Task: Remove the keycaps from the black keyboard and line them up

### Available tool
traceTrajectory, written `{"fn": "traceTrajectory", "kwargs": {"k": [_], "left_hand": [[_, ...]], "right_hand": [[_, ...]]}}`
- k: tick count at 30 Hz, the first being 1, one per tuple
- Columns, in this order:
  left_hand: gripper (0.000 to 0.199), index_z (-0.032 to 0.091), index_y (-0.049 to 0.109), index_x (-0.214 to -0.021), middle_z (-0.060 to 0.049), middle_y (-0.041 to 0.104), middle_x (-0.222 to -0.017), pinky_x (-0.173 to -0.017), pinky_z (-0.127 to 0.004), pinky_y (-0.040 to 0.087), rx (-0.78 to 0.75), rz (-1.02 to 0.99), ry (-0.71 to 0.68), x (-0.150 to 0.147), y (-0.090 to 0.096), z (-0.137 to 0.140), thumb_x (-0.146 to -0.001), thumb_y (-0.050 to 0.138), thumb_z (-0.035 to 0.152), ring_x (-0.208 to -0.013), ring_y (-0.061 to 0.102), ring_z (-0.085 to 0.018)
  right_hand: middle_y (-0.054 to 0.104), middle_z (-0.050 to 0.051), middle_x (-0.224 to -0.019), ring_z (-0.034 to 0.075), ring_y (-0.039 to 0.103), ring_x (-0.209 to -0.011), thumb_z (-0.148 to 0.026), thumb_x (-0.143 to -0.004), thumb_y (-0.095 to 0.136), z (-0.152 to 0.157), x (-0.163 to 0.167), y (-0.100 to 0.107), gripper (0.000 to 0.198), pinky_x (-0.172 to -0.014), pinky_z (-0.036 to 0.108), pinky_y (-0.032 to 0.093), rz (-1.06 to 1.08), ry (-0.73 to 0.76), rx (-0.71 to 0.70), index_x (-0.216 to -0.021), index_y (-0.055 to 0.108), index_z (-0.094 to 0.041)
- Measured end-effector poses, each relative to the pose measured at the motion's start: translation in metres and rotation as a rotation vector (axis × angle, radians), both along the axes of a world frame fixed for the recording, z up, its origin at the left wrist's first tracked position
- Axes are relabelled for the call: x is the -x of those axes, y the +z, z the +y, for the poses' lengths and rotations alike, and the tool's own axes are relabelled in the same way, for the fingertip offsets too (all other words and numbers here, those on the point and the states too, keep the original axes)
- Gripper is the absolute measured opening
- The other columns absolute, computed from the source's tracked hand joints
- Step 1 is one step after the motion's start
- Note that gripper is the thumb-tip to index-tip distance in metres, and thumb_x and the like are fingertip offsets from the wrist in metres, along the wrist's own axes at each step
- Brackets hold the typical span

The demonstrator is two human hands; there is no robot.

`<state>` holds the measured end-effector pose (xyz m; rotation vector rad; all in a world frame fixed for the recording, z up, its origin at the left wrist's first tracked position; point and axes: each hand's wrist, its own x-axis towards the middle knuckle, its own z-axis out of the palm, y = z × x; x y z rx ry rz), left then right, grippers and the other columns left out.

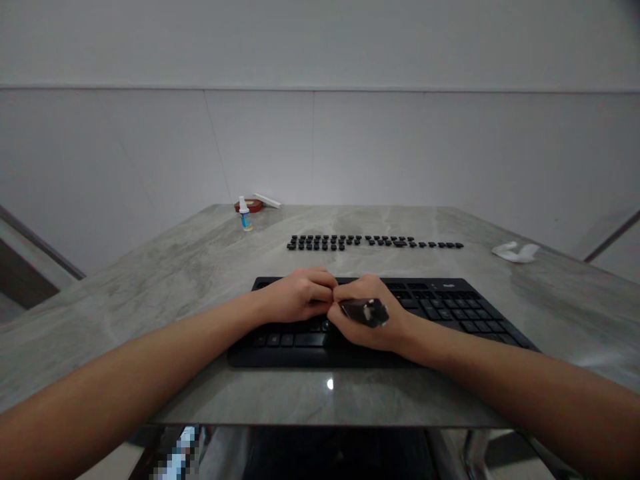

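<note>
A black keyboard [315,357] lies near the front edge of the table, and some of its keys are off its frame. Over its middle, my right hand [375,310] is closed around a tool with a dark handle [364,311]; the handle's end points toward me, and the working tip is hidden. My left hand [300,293] rests on the keyboard, touching the right hand at the fingertips. Its fingers are bent and pressed together, and what they pinch, if anything, is hidden. Behind the keyboard, several loose black keycaps [325,241] lie in rows.
At the back left of the grey marbled table [165,287] stand a small spray bottle [245,217], a reddish-brown case [250,206] and a thin white object [267,200]. Crumpled white tissue [516,253] lies at the right. Beyond the table rises a pale wall [320,147].
</note>
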<state>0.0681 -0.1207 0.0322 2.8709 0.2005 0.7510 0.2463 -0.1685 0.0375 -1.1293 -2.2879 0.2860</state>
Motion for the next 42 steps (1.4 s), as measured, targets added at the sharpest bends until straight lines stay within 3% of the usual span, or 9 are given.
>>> {"fn": "traceTrajectory", "kwargs": {"k": [4, 7, 11, 16, 20, 27, 32, 37, 42], "left_hand": [[0.016, 0.011, 0.069, -0.089, -0.01, 0.065, -0.088, -0.08, -0.029, 0.05, 0.03, -0.024, 0.011, 0.0, 0.0, -0.001, -0.093, 0.055, 0.018, -0.085, 0.06, -0.018], [0.016, 0.013, 0.069, -0.1, -0.011, 0.067, -0.1, -0.085, -0.03, 0.051, 0.052, -0.039, 0.023, -0.001, -0.001, -0.001, -0.092, 0.057, 0.02, -0.093, 0.062, -0.018], [0.017, 0.012, 0.068, -0.102, -0.012, 0.066, -0.103, -0.087, -0.032, 0.051, 0.052, -0.036, 0.027, -0.001, -0.003, 0.0, -0.093, 0.056, 0.02, -0.096, 0.062, -0.019], [0.016, 0.014, 0.068, -0.101, -0.009, 0.067, -0.097, -0.084, -0.031, 0.051, 0.062, -0.027, 0.061, 0.0, -0.002, -0.001, -0.093, 0.055, 0.019, -0.091, 0.061, -0.017], [0.016, 0.015, 0.066, -0.104, -0.008, 0.066, -0.094, -0.081, -0.03, 0.051, 0.108, -0.039, 0.133, 0.001, -0.002, -0.002, -0.091, 0.058, 0.021, -0.087, 0.062, -0.016], [0.046, 0.019, 0.05, -0.13, -0.002, 0.068, -0.096, -0.082, -0.029, 0.053, 0.235, -0.146, 0.234, 0.002, -0.006, 0.001, -0.086, 0.064, 0.014, -0.084, 0.063, -0.012], [0.048, 0.02, 0.047, -0.131, -0.004, 0.066, -0.098, -0.085, -0.033, 0.053, 0.148, -0.352, 0.341, 0.003, -0.01, 0.003, -0.086, 0.063, 0.014, -0.089, 0.064, -0.014], [0.04, 0.019, 0.051, -0.125, -0.006, 0.066, -0.098, -0.083, -0.033, 0.054, 0.031, -0.423, 0.379, 0.003, -0.011, 0.003, -0.088, 0.063, 0.018, -0.088, 0.064, -0.016], [0.027, 0.018, 0.056, -0.114, -0.005, 0.063, -0.096, -0.079, -0.03, 0.053, -0.04, -0.381, 0.343, 0.002, -0.009, 0.002, -0.088, 0.062, 0.015, -0.086, 0.062, -0.015]], "right_hand": [[0.045, 0.0, -0.042, 0.01, 0.041, -0.043, -0.023, -0.068, 0.046, 0.009, -0.002, 0.003, 0.024, -0.046, 0.023, 0.031, 0.282, -0.089, 0.318, -0.045, 0.042, -0.018], [0.041, -0.001, -0.034, 0.009, 0.038, -0.033, -0.028, -0.067, 0.043, 0.018, -0.005, 0.006, 0.026, -0.039, 0.022, 0.031, 0.434, -0.116, 0.593, -0.042, 0.04, -0.019], [0.039, -0.003, -0.032, 0.008, 0.033, -0.028, -0.031, -0.064, 0.044, 0.023, -0.009, 0.009, 0.025, -0.034, 0.02, 0.026, 0.575, -0.112, 0.702, -0.043, 0.038, -0.019], [0.038, -0.002, -0.031, 0.008, 0.03, -0.027, -0.032, -0.063, 0.046, 0.025, -0.01, 0.006, 0.026, -0.034, 0.022, 0.024, 0.658, -0.076, 0.704, -0.042, 0.036, -0.02], [0.039, -0.001, -0.035, 0.009, 0.035, -0.035, -0.037, -0.068, 0.047, 0.03, -0.013, 0.004, 0.03, -0.041, 0.023, 0.029, 0.707, -0.091, 0.619, -0.047, 0.051, -0.017], [0.062, 0.004, -0.072, 0.016, 0.054, -0.074, -0.029, -0.065, 0.051, 0.043, -0.024, 0.007, 0.021, -0.072, 0.028, 0.042, 0.727, -0.114, 0.213, -0.069, 0.066, -0.015], [0.05, -0.003, -0.055, 0.012, 0.046, -0.053, -0.028, -0.073, 0.05, 0.043, -0.02, 0.001, 0.021, -0.056, 0.026, 0.035, 0.548, -0.06, 0.323, -0.08, 0.063, -0.014], [0.044, -0.003, -0.053, 0.01, 0.04, -0.053, -0.038, -0.082, 0.052, 0.04, -0.016, 0.0, 0.03, -0.055, 0.024, 0.03, 0.423, -0.013, 0.31, -0.064, 0.055, -0.014], [0.05, -0.001, -0.061, 0.011, 0.045, -0.061, -0.042, -0.077, 0.06, 0.043, -0.017, 0.0, 0.032, -0.06, 0.024, 0.033, 0.468, 0.015, 0.4, -0.071, 0.066, -0.011]]}}
